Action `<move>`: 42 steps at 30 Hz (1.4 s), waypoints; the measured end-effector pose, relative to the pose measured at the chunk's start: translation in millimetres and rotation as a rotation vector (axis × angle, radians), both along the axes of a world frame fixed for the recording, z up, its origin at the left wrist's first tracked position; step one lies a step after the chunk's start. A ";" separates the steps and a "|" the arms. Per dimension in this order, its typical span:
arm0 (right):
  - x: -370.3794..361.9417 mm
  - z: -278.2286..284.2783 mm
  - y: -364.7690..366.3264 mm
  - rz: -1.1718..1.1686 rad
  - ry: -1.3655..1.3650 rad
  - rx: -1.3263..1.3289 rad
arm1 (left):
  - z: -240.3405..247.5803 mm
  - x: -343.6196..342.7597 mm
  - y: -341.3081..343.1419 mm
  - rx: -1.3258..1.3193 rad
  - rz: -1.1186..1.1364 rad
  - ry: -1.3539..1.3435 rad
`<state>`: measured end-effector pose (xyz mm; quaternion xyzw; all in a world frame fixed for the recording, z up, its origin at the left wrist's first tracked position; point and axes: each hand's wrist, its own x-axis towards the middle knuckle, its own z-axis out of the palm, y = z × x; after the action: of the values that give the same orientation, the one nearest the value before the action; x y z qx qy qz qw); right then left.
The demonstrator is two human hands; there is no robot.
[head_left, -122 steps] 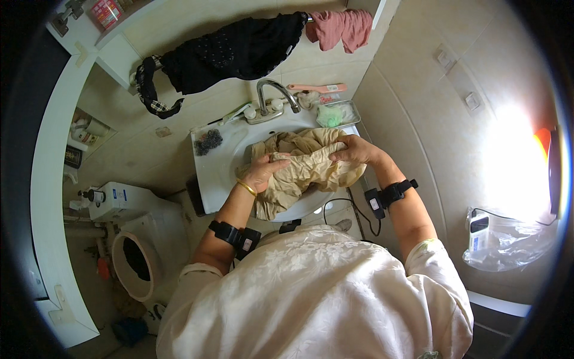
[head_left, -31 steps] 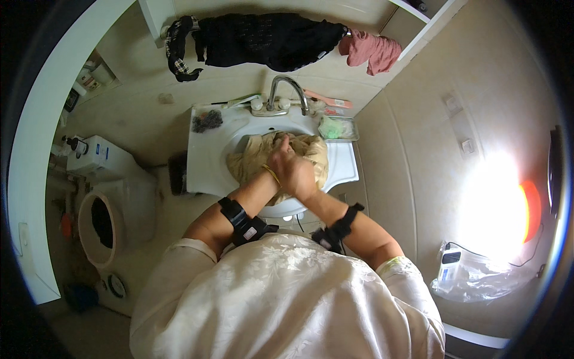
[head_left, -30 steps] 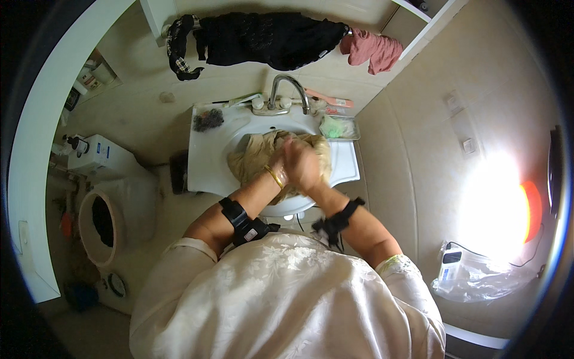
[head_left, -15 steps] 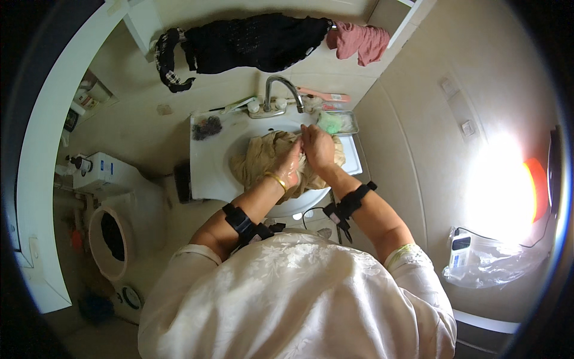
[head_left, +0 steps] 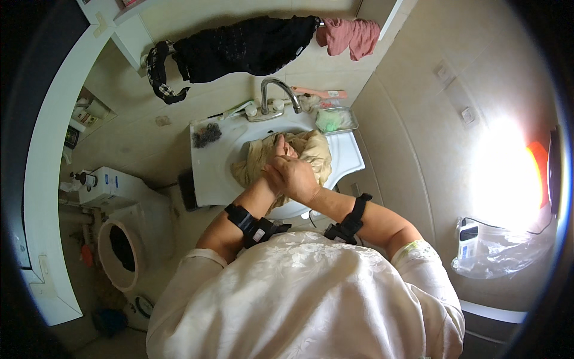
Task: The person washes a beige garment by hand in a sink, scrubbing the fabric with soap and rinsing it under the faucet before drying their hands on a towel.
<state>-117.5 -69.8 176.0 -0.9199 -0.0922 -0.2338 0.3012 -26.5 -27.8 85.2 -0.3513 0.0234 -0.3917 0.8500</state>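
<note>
In the head view, your two hands meet over the basin of the white sink (head_left: pixel 212 173), crossed and pressed against each other. Your right hand (head_left: pixel 297 178) lies over the base of your left hand (head_left: pixel 283 149), its back turned up and its fingers bent toward the left. Your left hand points to the far side, part of it showing beyond the right one. You cannot tell whether either hand is pinching fabric, since the overlapping fingers hide the contact. The tan cloth (head_left: pixel 317 154) lies bunched in the basin, directly under your hands and spreading out around them: one crumpled part to their left, a fuller, lighter mound to their right, and a little showing on the near side below your wrists. A black strap (head_left: pixel 257 228) sits around your left forearm, with another on the right one. Beyond the cloth, the curved metal faucet (head_left: pixel 264 96) stands at the far edge, its spout reaching to the right. A dark mesh clump (head_left: pixel 207 135) rests on the far left corner of the sink, well apart from your hands; a tray (head_left: pixel 354 128) with something pale green in it sits at the far right. Above, on the far wall, hang a black garment (head_left: pixel 245 48) and a pink cloth (head_left: pixel 348 37).
</note>
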 end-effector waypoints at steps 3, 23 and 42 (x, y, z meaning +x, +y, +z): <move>18.0 5.0 -43.9 -0.217 0.201 -0.192 | 55.3 -33.9 0.7 1.216 -0.207 -0.528; 5.8 22.9 -125.1 0.253 0.739 0.390 | 106.6 5.8 65.6 1.362 0.074 -1.573; 20.3 2.6 -101.5 0.088 0.606 0.035 | 194.7 33.4 118.3 1.241 0.372 -1.399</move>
<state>-97.2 -171.2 178.6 -0.9375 -0.0337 0.0629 0.3406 7.0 90.5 279.9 0.4783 -0.3430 -0.2893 0.7549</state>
